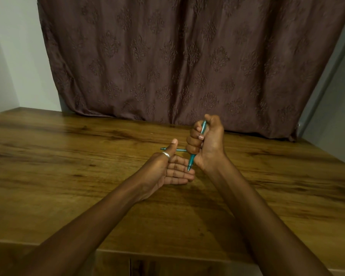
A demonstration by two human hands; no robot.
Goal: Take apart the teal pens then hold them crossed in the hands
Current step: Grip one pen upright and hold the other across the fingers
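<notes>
My right hand [205, 142] is closed in a fist around a teal pen [192, 159], held nearly upright above the wooden table [68, 176]. Its tip points down at the fingertips of my left hand [167, 170]. The left hand is held flat with the fingers stretched out to the right and the thumb, which wears a silver ring, raised. A second teal pen [180, 150] lies level behind that thumb. Its right end vanishes behind my right fingers, so the two pens form a cross. I cannot tell what holds the second pen.
A brown patterned curtain [187, 56] hangs behind the table's far edge. A pale wall [12, 56] stands at the left. The table's front edge [167, 253] runs below my forearms.
</notes>
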